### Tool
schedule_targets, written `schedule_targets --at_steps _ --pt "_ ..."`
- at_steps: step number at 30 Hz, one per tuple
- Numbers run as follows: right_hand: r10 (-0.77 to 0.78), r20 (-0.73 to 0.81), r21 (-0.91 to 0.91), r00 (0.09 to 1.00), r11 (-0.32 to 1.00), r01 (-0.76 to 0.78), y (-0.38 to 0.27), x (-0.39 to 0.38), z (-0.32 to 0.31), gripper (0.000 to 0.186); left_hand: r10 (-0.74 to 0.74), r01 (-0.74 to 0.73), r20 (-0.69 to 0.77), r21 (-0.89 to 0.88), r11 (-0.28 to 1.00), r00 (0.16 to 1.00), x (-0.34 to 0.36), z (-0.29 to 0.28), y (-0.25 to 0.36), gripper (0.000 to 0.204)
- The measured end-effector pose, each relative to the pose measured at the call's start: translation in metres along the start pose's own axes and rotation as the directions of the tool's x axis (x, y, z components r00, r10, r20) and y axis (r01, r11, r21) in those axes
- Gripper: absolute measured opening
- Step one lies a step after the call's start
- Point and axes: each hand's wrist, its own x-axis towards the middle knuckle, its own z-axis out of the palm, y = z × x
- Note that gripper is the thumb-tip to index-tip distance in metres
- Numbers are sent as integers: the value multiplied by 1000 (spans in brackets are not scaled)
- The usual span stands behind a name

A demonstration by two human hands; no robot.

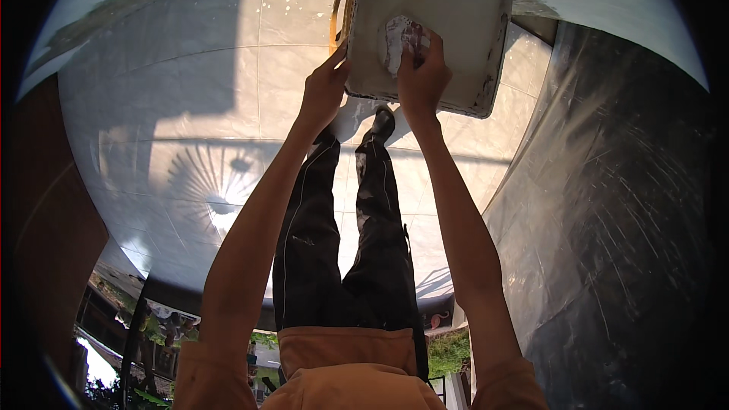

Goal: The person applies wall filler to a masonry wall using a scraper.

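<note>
A pale, square panel with rounded corners and dark, chipped edges (467,30) is held out in front of me at the top of the view. My left hand (325,93) is closed on its lower left edge; part of the fingers is hidden behind it. With bent fingers, my right hand (424,82) presses a crumpled white wad with reddish-brown patches (396,39) against the panel's face. I cannot tell exactly what the wad is made of. Along the panel's left side shows a yellow-orange frame piece (336,23).
Sunlit pale floor tiles (288,83) lie below, with shadows across them. My legs in dark trousers (311,243) stand just under the panel. To the right is a large dark, scuffed surface (607,220); a brown surface (53,228) borders the left.
</note>
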Motion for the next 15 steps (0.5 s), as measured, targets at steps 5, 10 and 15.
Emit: schedule_targets --at_steps 5,10,15 --pt "-17 61 -27 998 999 19 -3 -1 -1 37 47 -47 -24 -4 999 999 1 0 -6 43" --pt "-71 226 -81 972 993 92 -8 -3 -9 34 90 -90 -63 -4 996 994 -2 0 -3 42" --pt "-230 344 -71 910 961 269 -2 -4 -23 32 -53 53 7 -16 998 999 -5 0 12 40"
